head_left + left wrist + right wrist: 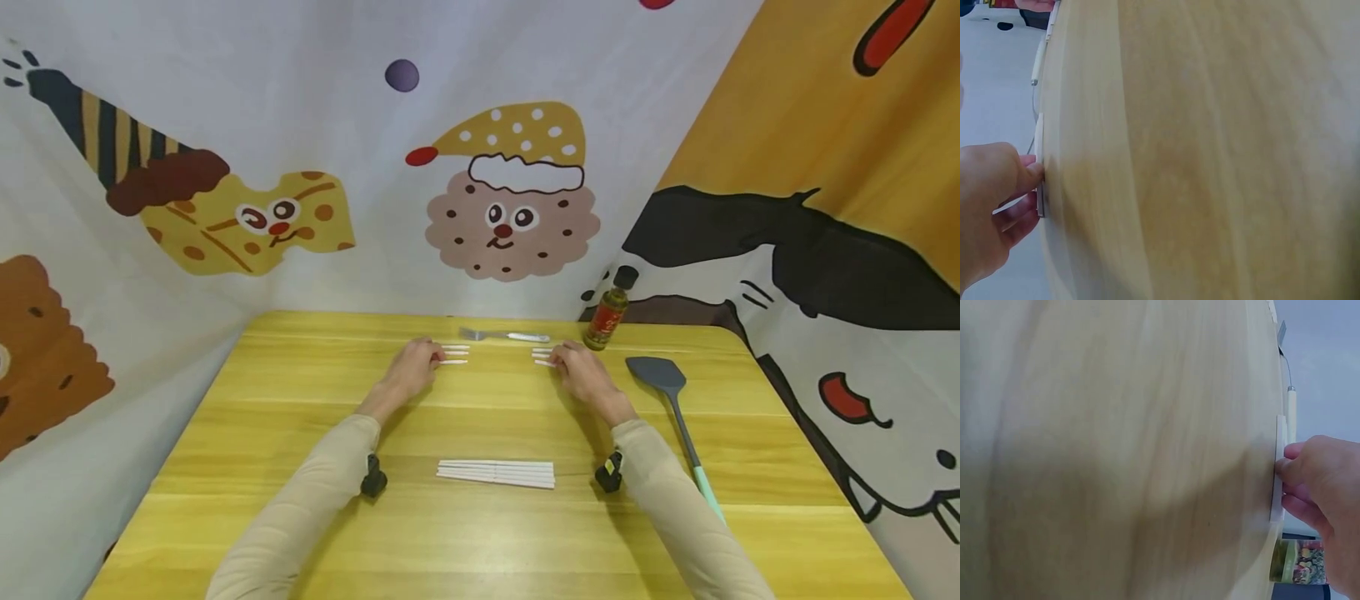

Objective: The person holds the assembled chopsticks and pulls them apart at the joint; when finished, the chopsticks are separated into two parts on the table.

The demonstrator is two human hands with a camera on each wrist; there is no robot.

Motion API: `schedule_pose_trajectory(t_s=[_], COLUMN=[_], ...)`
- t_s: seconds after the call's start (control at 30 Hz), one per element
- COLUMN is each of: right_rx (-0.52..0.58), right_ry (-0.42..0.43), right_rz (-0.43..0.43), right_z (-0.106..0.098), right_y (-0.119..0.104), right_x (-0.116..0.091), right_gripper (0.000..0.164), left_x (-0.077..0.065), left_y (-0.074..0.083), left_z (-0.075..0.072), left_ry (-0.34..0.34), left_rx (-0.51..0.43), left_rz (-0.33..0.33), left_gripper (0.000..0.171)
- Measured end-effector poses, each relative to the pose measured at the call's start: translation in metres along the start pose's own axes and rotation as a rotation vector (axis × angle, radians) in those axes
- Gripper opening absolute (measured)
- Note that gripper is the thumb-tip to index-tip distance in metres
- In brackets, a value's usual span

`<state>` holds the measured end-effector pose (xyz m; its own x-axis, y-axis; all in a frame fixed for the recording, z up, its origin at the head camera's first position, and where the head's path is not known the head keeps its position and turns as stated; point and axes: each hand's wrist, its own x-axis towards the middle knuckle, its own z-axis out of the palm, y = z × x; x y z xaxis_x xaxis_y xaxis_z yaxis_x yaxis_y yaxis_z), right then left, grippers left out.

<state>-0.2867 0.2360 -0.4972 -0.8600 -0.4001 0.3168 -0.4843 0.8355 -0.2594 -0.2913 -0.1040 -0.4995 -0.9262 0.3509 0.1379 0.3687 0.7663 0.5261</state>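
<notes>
Near the back of the wooden table [315,433], my left hand [414,367] pinches thin white sticks [454,347] between thumb and fingers. Their ends point right, toward the other hand. A little to the right, my right hand [579,370] pinches a similar set of white sticks [542,351], whose ends point left. A gap separates the two sets. In the left wrist view, the left thumb lies against the side of a stick [1039,147]; the right wrist view shows the right fingertips on a stick [1279,440]. The fingers hide part of both sets.
A fork [525,337] lies behind the hands, close to the back edge. An oil bottle [606,321] with a black cap stands beyond the right hand. A grey spatula [678,408] lies right of the right arm. Several long white sticks [495,473] lie side by side between the forearms.
</notes>
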Motion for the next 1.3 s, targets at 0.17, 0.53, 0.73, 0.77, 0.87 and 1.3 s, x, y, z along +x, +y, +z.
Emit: schedule_pose_trajectory(t_s=[0.17,0.53,0.73,0.77,0.87,1.3], right_rx=[0.013,0.015,0.016,0.014,0.014,0.076], right_ry=[-0.002,0.018,0.031,0.038,0.064,0.130], right_rz=[0.009,0.001,0.003,0.000,-0.016,-0.108], right_z=[0.001,0.001,0.002,0.002,0.001,-0.014], right_y=[0.000,0.000,0.001,0.001,-0.001,-0.025], right_x=[0.001,0.003,0.003,0.003,0.002,-0.013], right_gripper=[0.011,0.014,0.014,0.013,0.012,0.019], left_x=[0.002,0.007,0.008,0.008,0.007,-0.004], left_y=[0.000,0.003,0.003,0.003,0.002,0.006], left_z=[0.002,0.001,0.001,0.001,0.001,-0.011], left_ry=[0.029,0.030,0.021,0.018,0.020,0.107], left_rx=[0.027,0.053,0.050,0.048,0.048,0.081], left_rz=[0.002,0.016,-0.002,-0.005,-0.005,0.090], left_gripper=[0.018,0.016,0.015,0.015,0.015,0.014])
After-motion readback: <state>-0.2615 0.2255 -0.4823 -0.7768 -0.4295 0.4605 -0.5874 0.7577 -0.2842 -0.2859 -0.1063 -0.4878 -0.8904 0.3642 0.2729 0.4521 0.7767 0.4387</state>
